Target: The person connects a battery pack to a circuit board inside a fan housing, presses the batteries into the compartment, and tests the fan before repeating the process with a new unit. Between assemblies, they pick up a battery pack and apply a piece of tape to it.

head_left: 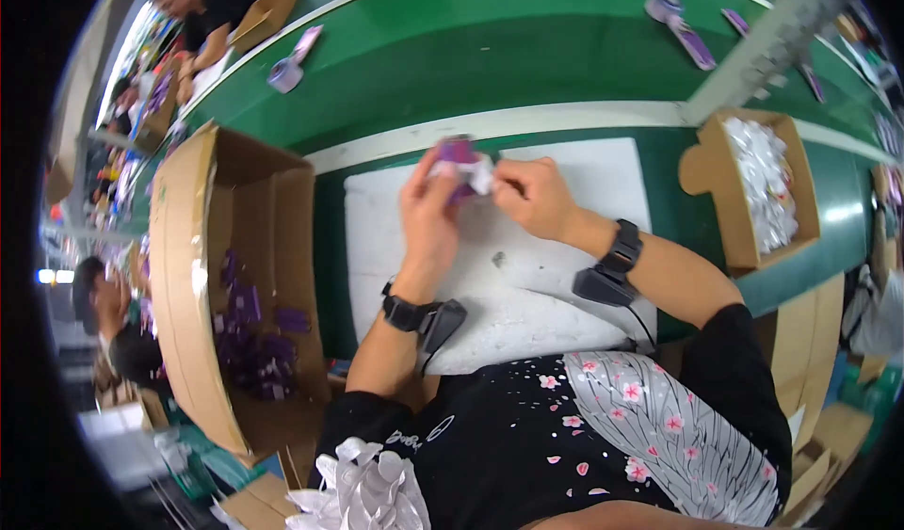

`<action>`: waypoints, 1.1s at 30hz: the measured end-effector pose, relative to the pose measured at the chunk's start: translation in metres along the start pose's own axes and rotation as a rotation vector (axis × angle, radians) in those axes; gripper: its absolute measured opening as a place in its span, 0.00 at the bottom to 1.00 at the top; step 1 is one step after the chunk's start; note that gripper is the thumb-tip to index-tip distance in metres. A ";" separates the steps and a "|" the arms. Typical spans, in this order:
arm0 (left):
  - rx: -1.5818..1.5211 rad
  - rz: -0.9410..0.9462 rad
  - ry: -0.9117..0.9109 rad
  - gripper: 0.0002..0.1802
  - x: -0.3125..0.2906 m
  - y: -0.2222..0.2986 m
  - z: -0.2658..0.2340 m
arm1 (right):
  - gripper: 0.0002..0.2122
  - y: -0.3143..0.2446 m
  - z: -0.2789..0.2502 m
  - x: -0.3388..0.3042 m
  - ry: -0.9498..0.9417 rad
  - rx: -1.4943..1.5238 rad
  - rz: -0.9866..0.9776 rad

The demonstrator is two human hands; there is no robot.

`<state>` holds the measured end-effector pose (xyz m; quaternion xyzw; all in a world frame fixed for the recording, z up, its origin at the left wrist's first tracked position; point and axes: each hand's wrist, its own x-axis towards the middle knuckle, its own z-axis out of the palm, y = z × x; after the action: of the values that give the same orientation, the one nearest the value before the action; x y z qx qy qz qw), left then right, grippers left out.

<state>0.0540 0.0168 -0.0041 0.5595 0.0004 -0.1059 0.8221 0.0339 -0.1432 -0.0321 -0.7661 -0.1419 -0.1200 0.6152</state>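
Above the far part of a white foam sheet [584, 172], my left hand [430, 212] is closed around a small purple part [456, 153]. A white piece [481, 176] lies against the part's right side, too blurred to name. My right hand [537, 196] has its fingers curled in a pinch right beside that white piece. Whether it grips the white piece or something smaller does not show. Both hands are off the sheet, close together.
At left stands a deep cardboard box [179, 295] with several purple parts [259, 351]. A smaller box [739, 200] of shiny white pieces [763, 186] sits at right. Beyond a pale rail, a green belt [471, 59] carries purple-handled items [692, 42]. A metal post [767, 50] rises at right. Co-workers [212, 8] sit at left.
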 end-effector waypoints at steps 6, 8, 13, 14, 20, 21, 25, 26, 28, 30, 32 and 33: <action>-0.211 -0.052 0.089 0.21 0.017 0.007 -0.026 | 0.07 -0.008 -0.006 0.010 0.137 0.002 0.049; -0.232 -0.069 0.114 0.21 0.022 0.005 -0.025 | 0.07 -0.027 -0.028 0.015 0.133 -0.118 0.023; -0.205 -0.037 0.058 0.21 0.012 0.000 -0.029 | 0.07 -0.086 -0.099 -0.006 0.286 -0.555 0.053; -0.176 -0.046 0.023 0.21 0.009 0.002 -0.025 | 0.07 -0.084 -0.121 -0.015 0.416 -0.678 0.114; -0.038 -0.091 -0.139 0.23 0.004 0.002 -0.004 | 0.11 -0.075 -0.208 -0.062 0.564 -1.213 0.707; -0.026 -0.093 -0.132 0.23 0.007 -0.005 -0.006 | 0.11 -0.077 -0.181 -0.056 0.457 -0.989 0.602; -0.044 -0.276 -0.282 0.25 -0.009 -0.010 0.005 | 0.15 -0.072 -0.077 -0.050 0.094 -0.328 0.342; -0.032 -0.311 -0.398 0.25 -0.013 -0.008 0.019 | 0.15 -0.063 -0.066 -0.056 0.095 -0.154 0.291; -0.003 -0.333 -0.459 0.26 -0.028 -0.003 0.033 | 0.16 -0.046 -0.041 -0.062 0.054 0.201 0.186; 0.467 -0.271 -0.630 0.27 -0.036 0.000 0.043 | 0.14 -0.036 -0.041 -0.065 0.027 0.244 0.250; 0.527 -0.288 -0.656 0.28 -0.035 0.008 0.040 | 0.11 -0.026 -0.046 -0.069 0.014 0.276 0.398; 0.576 -0.306 -0.706 0.30 -0.033 0.012 0.039 | 0.11 -0.022 -0.046 -0.070 0.004 0.287 0.398</action>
<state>0.0191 -0.0088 0.0257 0.6879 -0.2258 -0.4052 0.5582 -0.0394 -0.1890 -0.0269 -0.6835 -0.0026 0.0237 0.7295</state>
